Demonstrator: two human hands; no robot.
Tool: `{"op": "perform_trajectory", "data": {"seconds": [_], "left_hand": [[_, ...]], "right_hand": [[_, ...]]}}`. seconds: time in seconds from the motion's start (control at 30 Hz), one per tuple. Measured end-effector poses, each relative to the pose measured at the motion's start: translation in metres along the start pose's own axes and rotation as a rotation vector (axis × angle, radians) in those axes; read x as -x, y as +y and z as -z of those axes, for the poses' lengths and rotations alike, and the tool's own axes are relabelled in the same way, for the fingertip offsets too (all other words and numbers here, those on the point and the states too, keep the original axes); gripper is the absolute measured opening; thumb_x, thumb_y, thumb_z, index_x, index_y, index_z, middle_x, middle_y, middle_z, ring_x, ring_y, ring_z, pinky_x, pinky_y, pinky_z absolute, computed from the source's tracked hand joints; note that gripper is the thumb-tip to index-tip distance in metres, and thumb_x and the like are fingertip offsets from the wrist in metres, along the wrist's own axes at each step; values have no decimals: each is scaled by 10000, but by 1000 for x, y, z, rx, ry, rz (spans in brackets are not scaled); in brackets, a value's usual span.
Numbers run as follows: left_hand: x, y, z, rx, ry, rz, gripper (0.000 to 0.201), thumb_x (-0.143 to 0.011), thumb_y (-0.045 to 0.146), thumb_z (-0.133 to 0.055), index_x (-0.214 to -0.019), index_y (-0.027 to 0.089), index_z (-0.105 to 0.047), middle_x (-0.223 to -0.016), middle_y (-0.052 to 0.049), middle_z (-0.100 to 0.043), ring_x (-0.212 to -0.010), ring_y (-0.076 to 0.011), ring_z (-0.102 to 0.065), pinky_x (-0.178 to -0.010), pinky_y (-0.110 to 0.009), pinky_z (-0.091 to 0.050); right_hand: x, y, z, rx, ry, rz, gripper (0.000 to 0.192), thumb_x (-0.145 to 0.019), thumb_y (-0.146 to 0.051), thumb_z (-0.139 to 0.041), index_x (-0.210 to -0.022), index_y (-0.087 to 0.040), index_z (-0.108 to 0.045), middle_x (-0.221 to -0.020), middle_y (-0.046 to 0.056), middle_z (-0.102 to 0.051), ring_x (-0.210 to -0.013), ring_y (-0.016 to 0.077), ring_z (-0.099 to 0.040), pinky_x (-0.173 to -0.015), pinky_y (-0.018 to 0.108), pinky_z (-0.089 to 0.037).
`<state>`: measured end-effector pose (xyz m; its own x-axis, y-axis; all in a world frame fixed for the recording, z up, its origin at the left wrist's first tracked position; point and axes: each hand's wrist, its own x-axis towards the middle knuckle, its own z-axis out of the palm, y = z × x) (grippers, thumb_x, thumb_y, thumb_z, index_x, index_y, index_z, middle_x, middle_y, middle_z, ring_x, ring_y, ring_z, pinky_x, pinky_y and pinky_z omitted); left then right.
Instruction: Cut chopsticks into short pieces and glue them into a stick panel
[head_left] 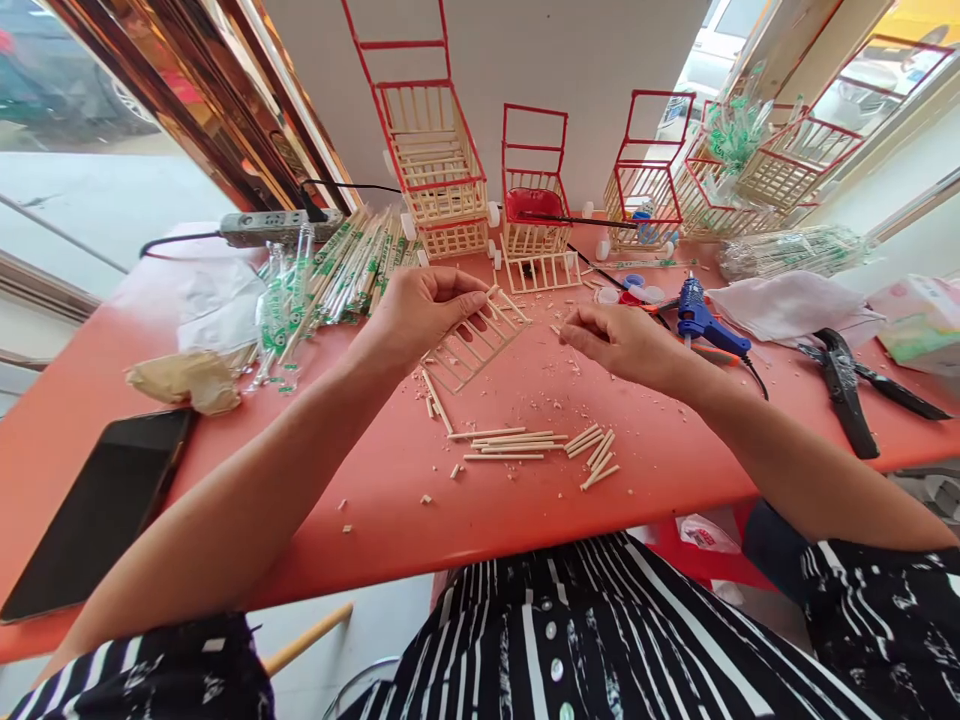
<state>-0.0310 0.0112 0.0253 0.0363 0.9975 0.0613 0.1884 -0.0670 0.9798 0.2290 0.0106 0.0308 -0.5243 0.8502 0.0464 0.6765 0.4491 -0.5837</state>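
My left hand (427, 310) pinches the upper end of a small lattice panel (472, 375) made of thin wooden sticks, holding it tilted just over the table. Across from it, my right hand (619, 338) is closed, with thumb and fingertips together; whether something tiny is between them I cannot make out. Nearer me lie cut wooden sticks (517, 443), with a group of shorter pieces (600, 452) to their right. A second lattice panel (544, 272) leans behind, by a little red-trimmed stick cart (536, 205). To the right of my right hand is a blue glue gun (697, 312).
Several stick carts, among them a tall one (435, 150), line the back of the red table (450, 520). Wrapped sticks (360, 260), a power strip (262, 228) and a phone (101, 505) are at left. Black cutters (844, 385) and a white cloth (787, 305) lie right.
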Motion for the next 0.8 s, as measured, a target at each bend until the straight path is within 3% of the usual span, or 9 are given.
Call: {"op": "perform_trajectory", "data": {"seconds": [0.1,0.23,0.4,0.5,0.6,0.7,0.8], "left_hand": [[-2,1,6,35,19,-14,68,-825,147,-817,-834,118,-757,-693,-36,-739,-584,-125,-692,-568,-227,-539],[2,6,6,74,-15,-16,43,-837,115,-795,-826,117,-754,-674,-27,-720,-559,-110,-659,-559,-225,-520],[12,14,2,157,-143,78,71,-845,139,-821,-841,117,-753,-692,-45,-725,-574,-119,-660,-570,-240,-516],[16,17,1,237,-216,113,78,-855,156,-828,-870,115,-763,-703,-49,-725,-590,-118,-661,-586,-240,-523],[20,17,-1,315,-289,130,108,-852,186,-846,-887,116,-772,-712,-48,-726,-602,-120,-663,-600,-243,-532],[23,16,-5,411,-362,124,151,-826,211,-874,-882,111,-775,-735,-55,-741,-610,-128,-672,-599,-246,-540],[25,19,-4,471,-383,117,191,-799,222,-905,-867,110,-767,-736,-52,-738,-618,-136,-685,-604,-251,-552]], "right_hand": [[18,-10,-12,121,-106,6,205,-1036,-225,-548,-1022,-145,-736,-982,94,-772,-866,187,-657,-765,286,-414],[28,-22,-44,140,-190,58,256,-1037,-137,-509,-1147,-120,-740,-1130,151,-775,-1025,229,-691,-902,318,-459],[29,-27,-60,103,-214,165,264,-1052,-180,-529,-1209,-125,-733,-1160,155,-747,-1047,234,-696,-934,346,-494],[26,-24,-51,-5,-78,143,216,-1017,-175,-558,-1161,-144,-715,-1155,133,-738,-978,210,-699,-911,351,-523],[16,-22,-42,-260,64,104,392,-935,-120,-582,-1318,-197,-616,-1210,90,-697,-903,164,-684,-822,310,-558],[3,-26,-45,-550,-128,142,467,-885,-120,-617,-1338,-227,-575,-1067,31,-682,-853,153,-662,-742,285,-573],[-6,-30,-54,-622,-279,120,135,-908,-192,-663,-1040,-179,-641,-801,-16,-608,-724,133,-602,-632,251,-516]]}}
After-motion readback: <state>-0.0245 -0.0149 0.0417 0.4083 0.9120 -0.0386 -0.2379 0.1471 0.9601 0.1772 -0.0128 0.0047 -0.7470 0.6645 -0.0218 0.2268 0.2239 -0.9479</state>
